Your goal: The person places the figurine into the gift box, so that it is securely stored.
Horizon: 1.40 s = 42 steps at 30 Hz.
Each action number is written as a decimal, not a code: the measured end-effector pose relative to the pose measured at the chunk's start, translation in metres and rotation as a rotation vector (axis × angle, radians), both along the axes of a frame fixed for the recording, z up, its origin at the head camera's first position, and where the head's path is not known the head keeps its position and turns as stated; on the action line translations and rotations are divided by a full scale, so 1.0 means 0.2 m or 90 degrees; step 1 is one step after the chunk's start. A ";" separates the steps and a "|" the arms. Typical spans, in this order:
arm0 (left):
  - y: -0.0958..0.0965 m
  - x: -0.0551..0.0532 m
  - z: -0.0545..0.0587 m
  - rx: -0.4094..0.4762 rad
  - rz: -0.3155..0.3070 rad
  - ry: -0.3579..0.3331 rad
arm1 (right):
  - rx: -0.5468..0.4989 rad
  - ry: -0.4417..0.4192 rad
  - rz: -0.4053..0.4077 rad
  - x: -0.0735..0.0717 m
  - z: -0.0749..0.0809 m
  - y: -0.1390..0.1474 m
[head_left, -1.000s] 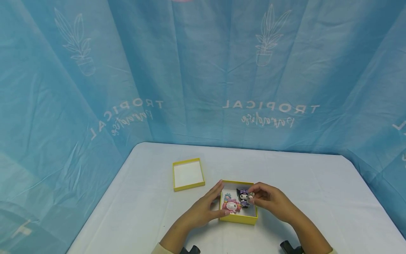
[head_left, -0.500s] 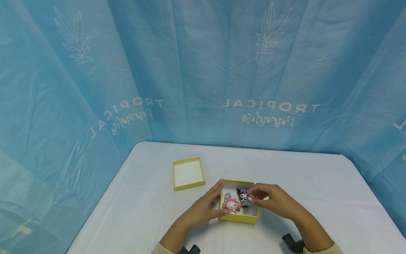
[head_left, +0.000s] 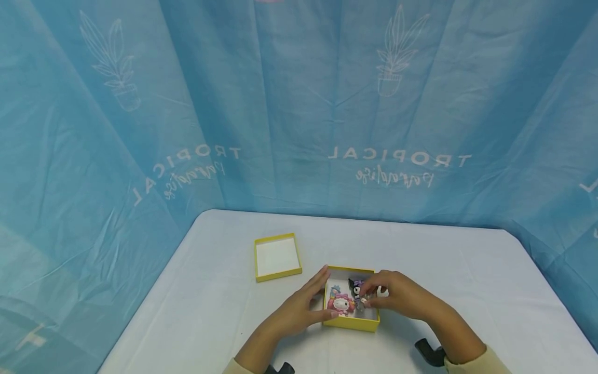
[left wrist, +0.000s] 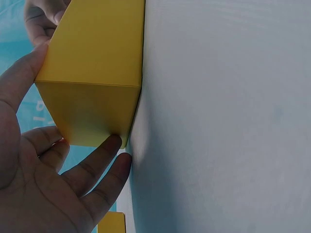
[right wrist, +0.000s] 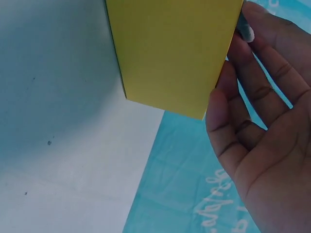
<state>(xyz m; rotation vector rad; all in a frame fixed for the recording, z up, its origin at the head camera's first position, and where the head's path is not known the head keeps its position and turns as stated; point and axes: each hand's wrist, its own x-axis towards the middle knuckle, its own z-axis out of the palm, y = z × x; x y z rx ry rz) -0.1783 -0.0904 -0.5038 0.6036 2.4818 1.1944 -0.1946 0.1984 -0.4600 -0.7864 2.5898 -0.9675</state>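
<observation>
A small yellow box (head_left: 351,323) stands open on the white table (head_left: 467,291), near the front middle. Inside it are a pink and white figure (head_left: 340,303), a small blue figure (head_left: 335,289) and a black and purple figure (head_left: 357,286). My left hand (head_left: 320,294) lies with straight fingers along the box's left wall, thumb at the near corner; the left wrist view shows that hand (left wrist: 43,160) against the box (left wrist: 92,63). My right hand (head_left: 367,298) reaches over the right wall and pinches a small grey figure (head_left: 362,305) low inside the box.
The box's yellow lid (head_left: 277,256) lies upside down on the table, behind and to the left. A blue printed curtain (head_left: 299,114) hangs round the table's back and sides. Black wrist mounts (head_left: 430,356) show at the bottom edge.
My right hand has moved down and left, bringing the small grey figure from above the box's right rim into the box. The left hand and the box have stayed put.
</observation>
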 end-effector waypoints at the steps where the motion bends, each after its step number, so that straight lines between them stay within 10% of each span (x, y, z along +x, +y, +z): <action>1: 0.00 0.00 0.00 0.000 0.001 -0.001 | 0.007 0.002 0.002 0.00 0.00 0.00; 42: 0.00 0.00 0.00 0.002 -0.003 0.002 | 0.126 0.031 0.049 0.00 -0.02 -0.09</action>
